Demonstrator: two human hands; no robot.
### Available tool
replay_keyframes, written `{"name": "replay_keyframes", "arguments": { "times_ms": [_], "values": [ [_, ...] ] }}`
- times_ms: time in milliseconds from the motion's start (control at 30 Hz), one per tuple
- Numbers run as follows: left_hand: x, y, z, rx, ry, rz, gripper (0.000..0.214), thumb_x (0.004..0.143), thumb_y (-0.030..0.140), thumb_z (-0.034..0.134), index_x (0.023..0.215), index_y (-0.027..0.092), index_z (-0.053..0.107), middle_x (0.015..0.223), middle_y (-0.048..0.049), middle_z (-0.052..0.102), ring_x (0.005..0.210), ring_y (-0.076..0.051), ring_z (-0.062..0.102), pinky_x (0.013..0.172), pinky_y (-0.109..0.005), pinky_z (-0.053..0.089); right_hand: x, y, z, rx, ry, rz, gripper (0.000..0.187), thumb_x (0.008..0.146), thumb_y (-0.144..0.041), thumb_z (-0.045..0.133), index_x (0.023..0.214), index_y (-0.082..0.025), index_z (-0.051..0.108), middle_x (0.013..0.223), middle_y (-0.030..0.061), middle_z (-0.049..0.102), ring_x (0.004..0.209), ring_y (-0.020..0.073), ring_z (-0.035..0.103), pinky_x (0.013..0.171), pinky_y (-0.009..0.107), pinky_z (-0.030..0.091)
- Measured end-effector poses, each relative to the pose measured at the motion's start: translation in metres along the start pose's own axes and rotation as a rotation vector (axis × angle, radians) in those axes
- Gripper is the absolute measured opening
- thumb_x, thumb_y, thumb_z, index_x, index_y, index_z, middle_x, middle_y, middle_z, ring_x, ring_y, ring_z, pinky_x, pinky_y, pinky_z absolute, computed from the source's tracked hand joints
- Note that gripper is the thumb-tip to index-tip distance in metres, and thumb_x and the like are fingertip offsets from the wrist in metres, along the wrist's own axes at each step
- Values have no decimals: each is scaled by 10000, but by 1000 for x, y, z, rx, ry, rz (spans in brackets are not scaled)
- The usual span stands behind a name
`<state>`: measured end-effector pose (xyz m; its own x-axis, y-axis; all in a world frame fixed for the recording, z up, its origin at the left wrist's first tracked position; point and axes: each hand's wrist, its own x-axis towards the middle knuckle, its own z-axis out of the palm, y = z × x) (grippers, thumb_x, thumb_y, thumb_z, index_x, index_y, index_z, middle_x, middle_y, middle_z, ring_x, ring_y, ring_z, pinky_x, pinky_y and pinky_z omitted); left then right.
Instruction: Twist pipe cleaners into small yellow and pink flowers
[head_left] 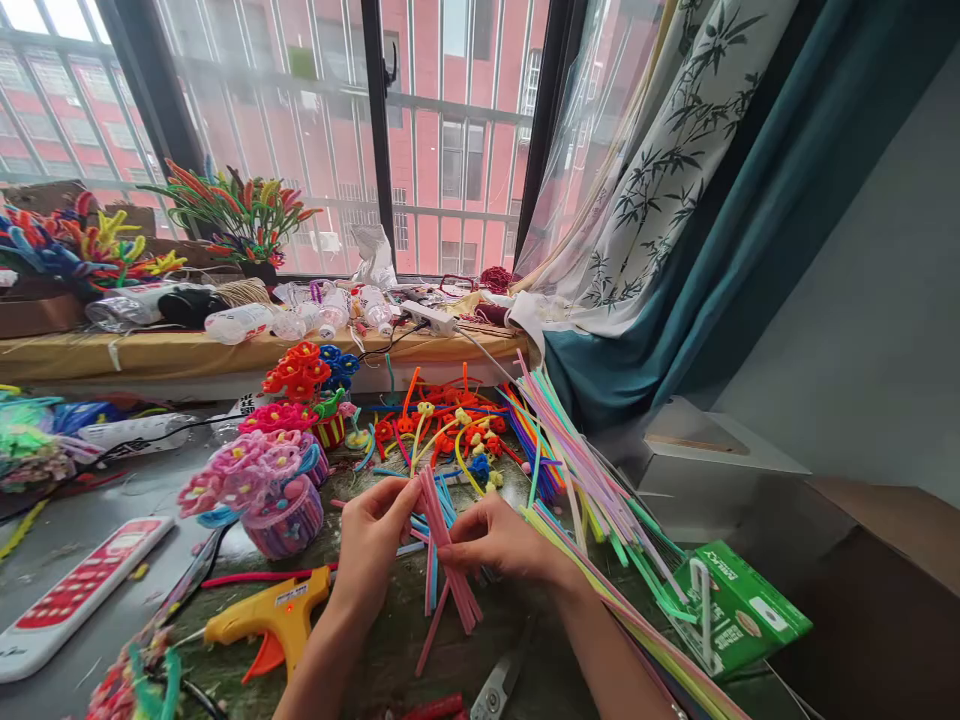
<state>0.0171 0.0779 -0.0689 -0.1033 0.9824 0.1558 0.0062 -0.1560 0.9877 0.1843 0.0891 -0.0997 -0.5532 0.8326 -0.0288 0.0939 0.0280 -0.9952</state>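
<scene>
Spreading beneath the left hand [375, 530] as a dark, glossy tabletop [382, 660]. Bearing a yellow plastic glue gun [262, 612] left of that hand, and farther left a long white remote-like slab [84, 598] with red face. Supporting a striped purple pot [283, 518] left of and beyond the left hand. Carrying long pastel fuzzy stems [600, 482] right of the right hand [499, 538], and red-orange fuzzy flowers [441, 443] beyond both.

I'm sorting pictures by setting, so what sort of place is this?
Probably a craft workspace by a window, at home or in a small workshop; I can't tell which. Fuzzy pink flowers, a yellow glue gun and a bundle of pink stems point to that.
</scene>
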Motion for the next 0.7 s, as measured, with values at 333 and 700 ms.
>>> {"name": "replay_keyframes", "arguments": {
  "times_ms": [333, 700],
  "values": [
    [-1, 1, 0, 49, -27, 25, 421, 713, 546, 674, 653, 130, 663, 538, 12, 556, 465, -86, 361, 422, -196, 266, 1, 6, -3, -37, -84, 18, 434, 685, -513, 739, 608, -94, 660, 522, -21, 535, 485, 81, 437, 442, 197, 310],
    [1, 0, 2, 139, -131, 34, 399, 644, 530, 730, 665, 131, 715, 573, -9, 593, 487, -108, 413, 434, -197, 325, -2, -4, -1, -16, 2, 17, 404, 676, -495, 742, 609, -101, 675, 525, -8, 562, 497, 95, 467, 467, 208, 323]
  ]
}}
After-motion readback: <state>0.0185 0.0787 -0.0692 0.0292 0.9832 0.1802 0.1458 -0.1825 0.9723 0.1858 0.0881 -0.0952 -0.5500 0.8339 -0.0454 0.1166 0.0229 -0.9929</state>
